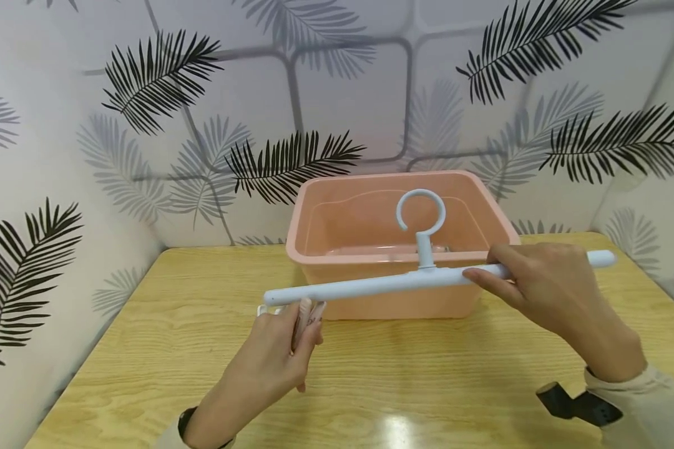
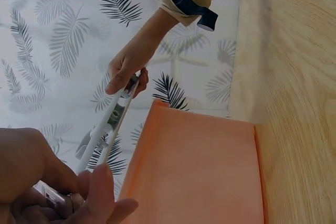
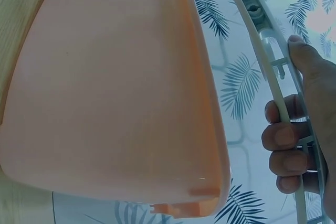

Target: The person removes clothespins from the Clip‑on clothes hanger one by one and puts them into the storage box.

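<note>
A pale blue plastic clothes hanger [image 1: 359, 289] with an open round hook [image 1: 440, 215] is held up level in front of a peach tub. My right hand [image 1: 556, 293] grips its right part, the thumb along the near side. In the right wrist view the fingers [image 3: 286, 136] curl round the hanger's ribbed underside and a thin pale bar [image 3: 269, 72] along it. Under the hanger's left end, my left hand [image 1: 264, 358] pinches a small whitish clip-like piece [image 1: 309, 321]. Fingers hide most of that piece, and whether it joins the hanger I cannot tell.
The peach plastic tub [image 1: 393, 307] stands on the wooden table [image 1: 202, 330] near the back wall; something small and clear lies inside. Leaf-patterned covering [image 1: 348, 100] surrounds the table's back and sides. A dark strapped device [image 1: 581, 405] sits on the right wrist.
</note>
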A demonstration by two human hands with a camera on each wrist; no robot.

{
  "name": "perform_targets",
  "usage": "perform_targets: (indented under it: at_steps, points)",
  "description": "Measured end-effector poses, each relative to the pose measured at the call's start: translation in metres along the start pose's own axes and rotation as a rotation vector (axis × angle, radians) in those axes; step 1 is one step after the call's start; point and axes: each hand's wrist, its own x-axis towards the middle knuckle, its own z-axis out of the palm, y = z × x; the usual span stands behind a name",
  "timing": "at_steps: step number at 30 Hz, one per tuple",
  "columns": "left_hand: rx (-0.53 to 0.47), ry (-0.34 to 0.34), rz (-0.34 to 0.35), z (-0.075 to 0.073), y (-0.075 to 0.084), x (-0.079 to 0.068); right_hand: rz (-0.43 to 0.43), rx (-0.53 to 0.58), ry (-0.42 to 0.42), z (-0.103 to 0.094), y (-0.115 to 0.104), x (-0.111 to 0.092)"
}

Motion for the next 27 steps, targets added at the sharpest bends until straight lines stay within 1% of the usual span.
perform_targets:
  at_steps: [1, 3, 6, 8, 10, 13, 17, 23, 27]
  points:
    - [0.011, -0.008, -0.005, -0.001, 0.001, -0.001, -0.005, 0.007, 0.006, 0.001, 0.000, 0.000]
    - [0.084, 0.018, 0.028, -0.001, 0.003, -0.001, -0.015, 0.018, 0.020, 0.002, -0.001, -0.001]
    - [0.238, 0.133, 0.114, 0.002, 0.003, 0.002, -0.021, 0.019, 0.033, 0.004, -0.004, 0.000]
    - [0.339, 0.218, 0.154, 0.006, 0.003, 0.004, -0.021, 0.013, 0.037, 0.005, -0.007, 0.001]
    - [0.386, 0.264, 0.170, 0.008, 0.003, 0.005, -0.019, 0.007, 0.040, 0.006, -0.009, 0.001]
    - [0.401, 0.267, 0.159, 0.008, 0.003, 0.004, -0.014, 0.003, 0.052, 0.007, -0.011, 0.001]
    - [0.417, 0.251, 0.142, 0.004, 0.005, 0.003, -0.009, 0.000, 0.061, 0.007, -0.012, 0.002]
    - [0.438, 0.244, 0.095, 0.002, 0.008, 0.001, -0.008, 0.000, 0.046, 0.008, -0.014, 0.004]
    - [0.453, 0.243, 0.083, 0.000, 0.009, 0.000, -0.001, 0.004, 0.049, 0.009, -0.015, 0.005]
